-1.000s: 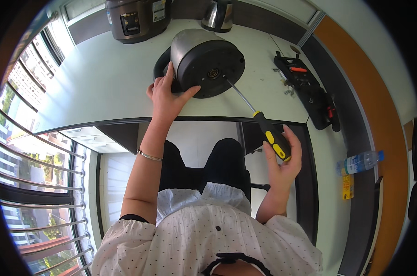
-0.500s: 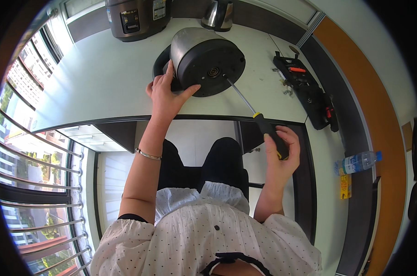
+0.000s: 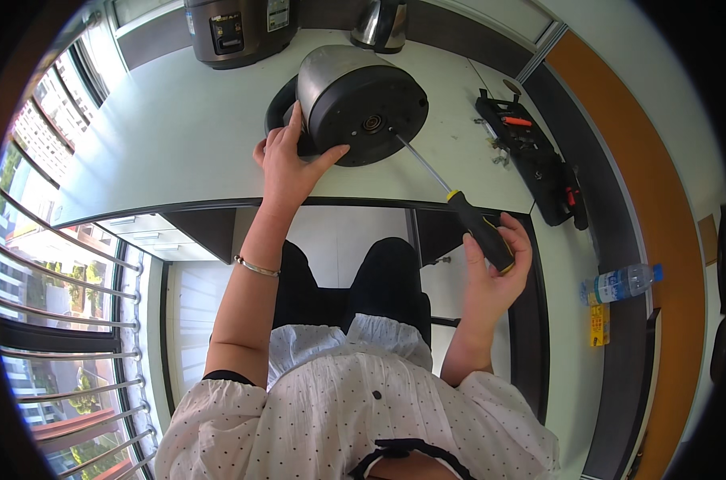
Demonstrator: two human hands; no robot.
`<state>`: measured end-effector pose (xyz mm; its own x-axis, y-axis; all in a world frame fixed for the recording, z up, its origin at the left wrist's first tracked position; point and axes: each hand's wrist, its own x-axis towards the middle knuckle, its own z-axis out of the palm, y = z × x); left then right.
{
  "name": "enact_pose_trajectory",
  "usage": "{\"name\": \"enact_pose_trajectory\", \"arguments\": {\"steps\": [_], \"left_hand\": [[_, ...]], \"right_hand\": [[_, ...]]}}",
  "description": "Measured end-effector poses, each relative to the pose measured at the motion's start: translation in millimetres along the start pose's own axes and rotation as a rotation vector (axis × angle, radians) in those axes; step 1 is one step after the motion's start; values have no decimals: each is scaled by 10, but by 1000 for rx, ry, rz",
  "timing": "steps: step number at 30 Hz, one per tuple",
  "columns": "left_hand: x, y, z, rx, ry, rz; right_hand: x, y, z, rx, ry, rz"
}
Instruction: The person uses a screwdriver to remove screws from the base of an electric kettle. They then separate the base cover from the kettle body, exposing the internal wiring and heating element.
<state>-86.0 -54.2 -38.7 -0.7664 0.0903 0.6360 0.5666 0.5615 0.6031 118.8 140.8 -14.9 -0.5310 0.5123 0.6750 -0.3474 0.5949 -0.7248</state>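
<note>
An electric kettle (image 3: pixel 331 68) with a steel body lies tipped over on the counter, its black round base (image 3: pixel 355 148) facing me. My left hand (image 3: pixel 291 160) steadies it, the thumb on the base's lower rim and the fingers along the side by the black handle (image 3: pixel 280 102). In my right hand (image 3: pixel 495 268) is a screwdriver (image 3: pixel 475 224) with a black and yellow grip, held between thumb and fingers. Its shaft slants up to the base, and the tip sits at a small hole right of the ring-shaped connector (image 3: pixel 372 122).
A black tool case (image 3: pixel 539 164) lies open at the right, with small metal pieces (image 3: pixel 499 156) beside it. A water bottle (image 3: pixel 623 284) and a yellow box (image 3: pixel 600 324) are nearer on that side. A large cooker (image 3: pixel 243 32) and another kettle (image 3: pixel 379 26) stand behind.
The screwdriver's grip and my right hand have shifted slightly right, and the fingers have changed position around the grip. The tip stays at the same spot; my left hand and the kettle hold still.
</note>
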Motion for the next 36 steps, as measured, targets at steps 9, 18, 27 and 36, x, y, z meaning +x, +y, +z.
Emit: {"name": "enact_pose_trajectory", "arguments": {"steps": [9, 18, 27, 36], "left_hand": [[-5, -26, 29, 0, 18, 10], [1, -17, 21, 8, 9, 10], [-8, 3, 15, 13, 8, 1], [-11, -3, 25, 20, 22, 12]], "right_hand": [[15, -85, 129, 587, 204, 375], [-47, -56, 125, 284, 102, 72], [9, -94, 22, -103, -73, -225], [-35, -120, 3, 134, -40, 129]]}}
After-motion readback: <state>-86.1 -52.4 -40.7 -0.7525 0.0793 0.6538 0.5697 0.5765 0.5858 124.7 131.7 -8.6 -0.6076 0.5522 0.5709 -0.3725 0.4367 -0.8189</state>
